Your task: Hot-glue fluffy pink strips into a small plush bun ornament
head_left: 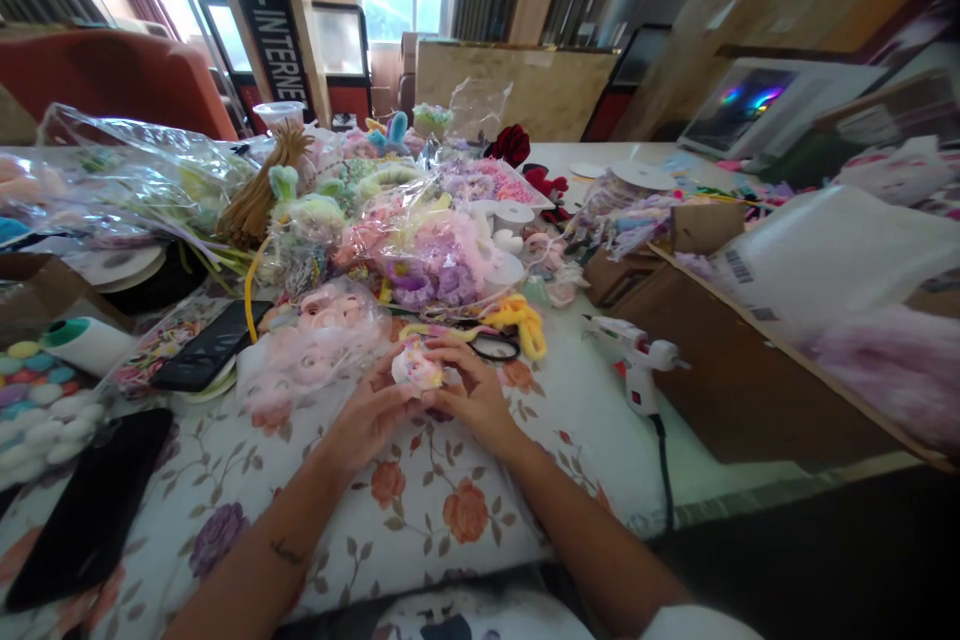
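Observation:
Between my two hands is a small white craft piece with pink and yellow spots (417, 366); its exact kind is unclear. My left hand (375, 407) grips its left side, thumb at the lower edge. From the right, the fingers and thumb of my right hand (471, 390) close on the same piece. Just beyond it lie black-handled scissors (495, 347) and a bundle of yellow fuzzy stems (523, 323). A clear bag of pale pink pieces (311, 345) rests left of my hands. All this is over a floral cloth (420, 510).
A white glue gun (637, 360) with a black cord lies to the right, beside a cardboard box (720, 360). Two dark phones, one a black phone (94, 500), lie at left near colourful pompoms (37, 400). Wrapped flowers and ribbon spools (641, 176) crowd the far side.

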Motion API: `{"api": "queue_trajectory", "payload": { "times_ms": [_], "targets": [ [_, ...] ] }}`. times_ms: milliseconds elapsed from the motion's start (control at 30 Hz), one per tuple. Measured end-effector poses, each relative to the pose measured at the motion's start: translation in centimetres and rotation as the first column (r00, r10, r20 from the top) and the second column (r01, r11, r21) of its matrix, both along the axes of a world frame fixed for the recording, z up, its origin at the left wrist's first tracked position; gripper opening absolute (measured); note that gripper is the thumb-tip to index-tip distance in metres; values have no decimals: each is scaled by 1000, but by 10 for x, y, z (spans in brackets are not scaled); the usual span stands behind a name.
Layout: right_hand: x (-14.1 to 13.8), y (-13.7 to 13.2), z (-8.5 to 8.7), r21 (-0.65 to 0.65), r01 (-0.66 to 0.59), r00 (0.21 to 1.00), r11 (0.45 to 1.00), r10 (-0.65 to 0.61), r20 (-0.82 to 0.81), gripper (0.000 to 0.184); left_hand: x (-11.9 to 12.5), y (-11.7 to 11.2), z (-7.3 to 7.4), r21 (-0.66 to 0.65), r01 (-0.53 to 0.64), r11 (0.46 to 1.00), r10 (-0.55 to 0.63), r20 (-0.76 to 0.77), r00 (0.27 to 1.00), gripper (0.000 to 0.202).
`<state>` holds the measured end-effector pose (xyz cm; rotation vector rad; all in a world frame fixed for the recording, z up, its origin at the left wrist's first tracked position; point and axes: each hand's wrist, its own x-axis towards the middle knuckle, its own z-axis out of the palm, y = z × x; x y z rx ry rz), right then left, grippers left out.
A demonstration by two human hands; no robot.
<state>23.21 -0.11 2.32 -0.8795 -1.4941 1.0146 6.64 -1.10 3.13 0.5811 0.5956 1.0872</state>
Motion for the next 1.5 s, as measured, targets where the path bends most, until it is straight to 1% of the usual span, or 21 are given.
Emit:
{"api": "queue_trajectory", "payload": {
  "times_ms": [100,167,233,333,400,433,533,567,633,700,800,867,933,1000,1067,1133,1200,1233,1267,1400,1500],
  "targets": [
    [0,3,-1,-74,-52,996,996,46,-81,36,0,1,2,-36,-24,999,26,36,999,56],
    [1,5,1,-99,8,994,995,-19,-107,25,-1,2,3,-99,-45,994,51,63,997,54],
    [5,7,4,-136,174,978,975,-188,-95,19,-4,4,3,-156,-75,985,89,88,992,50],
    [25,3,8,-132,469,877,873,-479,-49,26,-9,8,2,-169,-134,977,154,111,982,45],
    [49,-6,7,-72,653,754,754,-656,-34,28,-12,11,2,-158,-161,974,181,126,975,45],
    [63,-12,4,-39,745,666,666,-746,-21,28,-12,12,1,-156,-174,972,195,127,973,46],
    [112,-34,-11,78,958,279,276,-960,-23,29,-12,14,1,-153,-218,964,237,120,964,45],
    [128,-41,-17,109,977,186,185,-982,-7,30,-12,15,2,-154,-229,961,248,118,962,43],
    [156,-49,-25,175,981,72,78,-996,46,33,-11,16,2,-168,-245,955,266,113,957,38],
    [177,-50,-28,210,970,88,124,-981,175,39,-11,17,4,-192,-253,948,276,107,955,35],
    [196,-39,-23,161,937,212,310,-871,443,41,-12,17,6,-202,-270,941,295,104,950,34],
    [203,-29,-17,113,907,264,405,-759,595,31,-14,16,7,-190,-300,935,325,119,938,35],
    [208,-22,-10,65,881,297,468,-657,693,19,-16,15,9,-174,-326,929,352,145,925,37],
    [207,-19,-5,31,875,310,482,-610,729,14,-18,13,11,-167,-335,927,362,180,915,39],
    [199,-22,-2,25,898,305,438,-664,683,15,-18,13,12,-171,-344,923,375,206,904,40],
    [178,-30,-1,-26,904,379,426,-774,507,17,-18,13,12,-176,-360,916,392,209,896,39],
    [145,-42,-1,-189,792,610,581,-763,211,25,-17,14,11,-168,-378,910,407,197,892,36],
    [125,-47,-1,-277,695,706,664,-703,88,27,-17,15,11,-167,-387,907,415,192,889,33],
    [103,-53,-1,-364,604,766,709,-642,20,26,-17,16,10,-173,-393,903,422,189,887,31],
    [26,-65,2,-573,349,902,742,-433,-11,31,-18,18,4,-212,-415,885,453,184,872,24],
    [-6,-65,10,-592,156,967,790,-245,-73,30,-19,18,2,-197,-429,882,462,176,869,20]
  ]
}}
